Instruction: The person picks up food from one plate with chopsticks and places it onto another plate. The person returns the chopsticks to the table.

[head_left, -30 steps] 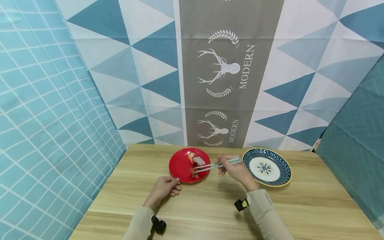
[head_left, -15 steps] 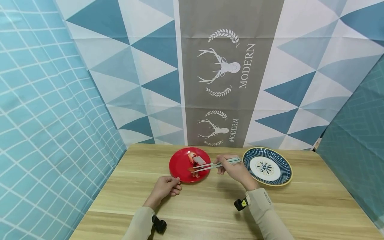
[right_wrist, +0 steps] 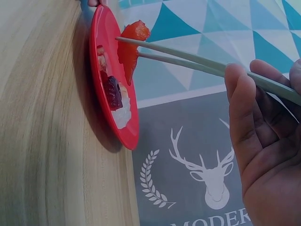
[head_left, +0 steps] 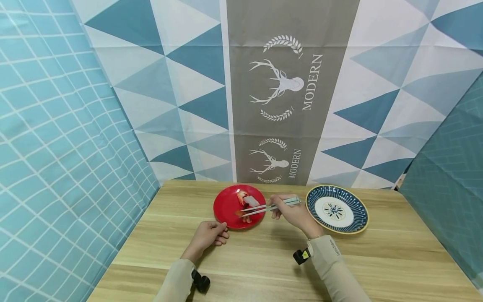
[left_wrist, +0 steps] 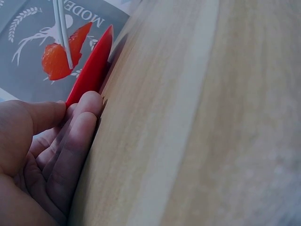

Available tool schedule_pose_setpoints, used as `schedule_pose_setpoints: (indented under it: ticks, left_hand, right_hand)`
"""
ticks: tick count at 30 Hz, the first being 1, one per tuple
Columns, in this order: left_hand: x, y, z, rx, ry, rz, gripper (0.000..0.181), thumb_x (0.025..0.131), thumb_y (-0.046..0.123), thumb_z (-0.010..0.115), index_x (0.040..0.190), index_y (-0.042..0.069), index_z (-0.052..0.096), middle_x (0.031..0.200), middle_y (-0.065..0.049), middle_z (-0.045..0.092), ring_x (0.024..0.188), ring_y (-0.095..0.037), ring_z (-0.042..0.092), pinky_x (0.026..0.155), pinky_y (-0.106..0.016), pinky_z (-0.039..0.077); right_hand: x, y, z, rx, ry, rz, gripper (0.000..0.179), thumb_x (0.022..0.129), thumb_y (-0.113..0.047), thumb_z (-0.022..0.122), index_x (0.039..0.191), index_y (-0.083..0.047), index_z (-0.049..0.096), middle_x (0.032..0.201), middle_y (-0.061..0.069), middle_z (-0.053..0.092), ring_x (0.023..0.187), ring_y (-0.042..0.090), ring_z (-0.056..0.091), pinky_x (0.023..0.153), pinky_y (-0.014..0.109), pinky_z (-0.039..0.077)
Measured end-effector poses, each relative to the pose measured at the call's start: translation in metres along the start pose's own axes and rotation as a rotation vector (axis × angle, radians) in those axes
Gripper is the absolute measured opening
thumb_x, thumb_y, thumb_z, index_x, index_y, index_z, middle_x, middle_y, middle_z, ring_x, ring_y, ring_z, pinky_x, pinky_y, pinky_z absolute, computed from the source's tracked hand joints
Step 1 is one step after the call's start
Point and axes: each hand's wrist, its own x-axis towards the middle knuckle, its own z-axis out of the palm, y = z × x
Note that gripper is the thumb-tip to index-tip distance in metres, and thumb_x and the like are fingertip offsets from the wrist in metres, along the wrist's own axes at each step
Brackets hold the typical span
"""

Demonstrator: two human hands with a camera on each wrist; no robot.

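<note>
My left hand (head_left: 209, 235) pinches the near left rim of a red plate (head_left: 224, 207), thumb above and fingers underneath, as the left wrist view shows. The right hand (head_left: 292, 212) holds pale green chopsticks (right_wrist: 188, 57). Between their tips is a glossy orange-red wedge of food (right_wrist: 128, 54), perhaps tomato, raised just above the plate in both wrist views. Other food lies on the plate's right side: a translucent white piece (right_wrist: 121, 113), a dark red piece (right_wrist: 114, 92) and an orange-and-white piece (head_left: 241, 195).
To the right of the right hand stands a deep plate (head_left: 356, 209) with a blue patterned rim and white centre. Both plates sit near the back of the wooden table (head_left: 256, 268), close to the patterned cloth backdrop (head_left: 196, 126). Blue checked cloth (head_left: 56, 147) hangs at left.
The chopsticks and the orange-red wedge have shifted slightly left over the plate. My left hand stays on the plate's rim.
</note>
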Motion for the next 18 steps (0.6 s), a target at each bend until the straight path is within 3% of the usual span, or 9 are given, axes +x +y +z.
schedule_pose_setpoints:
  ticks: [5, 13, 18]
  left_hand:
    - [-0.0006, 0.0003, 0.0002, 0.002, 0.002, 0.000, 0.037, 0.105, 0.031, 0.060, 0.099, -0.003, 0.074, 0.082, -0.005, 0.075, 0.067, -0.012, 0.072, 0.063, -0.025, 0.063]
    - [-0.0017, 0.0007, 0.0017, 0.004, 0.021, -0.004, 0.038, 0.105, 0.031, 0.062, 0.100, -0.005, 0.074, 0.083, -0.007, 0.075, 0.066, -0.013, 0.071, 0.061, -0.026, 0.062]
    - [0.0000, -0.0007, 0.0016, 0.009, 0.021, 0.000, 0.038, 0.105, 0.031, 0.061, 0.100, -0.004, 0.074, 0.082, -0.006, 0.075, 0.066, -0.012, 0.072, 0.062, -0.026, 0.062]
  right_hand:
    - [0.0023, -0.0019, 0.0009, -0.011, -0.011, 0.015, 0.032, 0.109, -0.020, 0.052, 0.098, -0.002, 0.077, 0.068, 0.008, 0.071, 0.061, 0.029, 0.069, 0.059, 0.032, 0.062]
    - [0.0050, -0.0020, 0.0036, -0.006, -0.009, 0.019, 0.035, 0.108, -0.025, 0.055, 0.096, -0.001, 0.077, 0.067, 0.010, 0.072, 0.060, 0.021, 0.069, 0.059, 0.033, 0.062]
    - [0.0059, -0.0009, 0.0044, -0.030, -0.018, 0.017, 0.032, 0.109, -0.020, 0.054, 0.096, -0.001, 0.077, 0.067, 0.011, 0.072, 0.060, 0.021, 0.069, 0.059, 0.034, 0.062]
